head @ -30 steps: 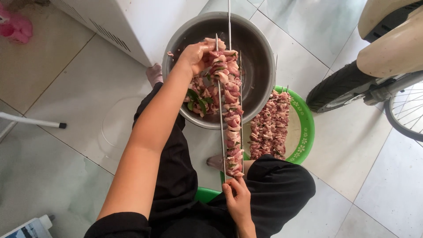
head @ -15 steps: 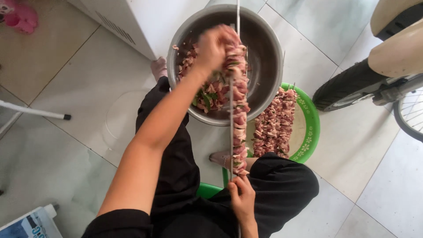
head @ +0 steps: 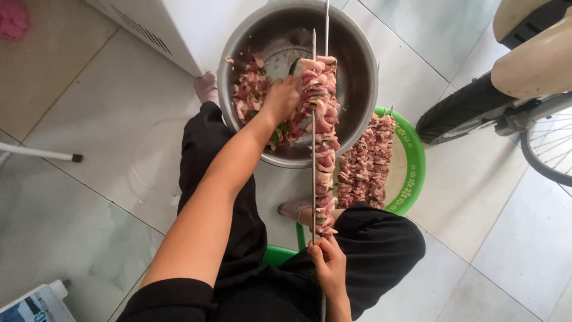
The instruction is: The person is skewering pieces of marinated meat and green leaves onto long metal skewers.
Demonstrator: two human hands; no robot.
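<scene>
My right hand (head: 328, 263) grips the lower end of a long metal skewer (head: 314, 113) that stands upright over my lap, loaded with pink meat pieces (head: 323, 137) along most of its length. A second thin metal rod (head: 326, 24) rises beside it. My left hand (head: 281, 98) reaches down into the big steel bowl (head: 357, 77), fingers closed among the raw meat and green bits (head: 250, 95) lying there. I cannot see what the fingers hold.
A green round tray (head: 411, 173) with finished meat skewers (head: 366, 161) lies right of the bowl. A bicycle wheel (head: 465, 113) and frame stand at the right. A white appliance (head: 173, 30) is at the top left, a thin white rod (head: 42, 154) at the left.
My left hand has left the top of the skewer and dropped into the bowl's meat. The view has shifted slightly; the right hand keeps its hold on the skewer.
</scene>
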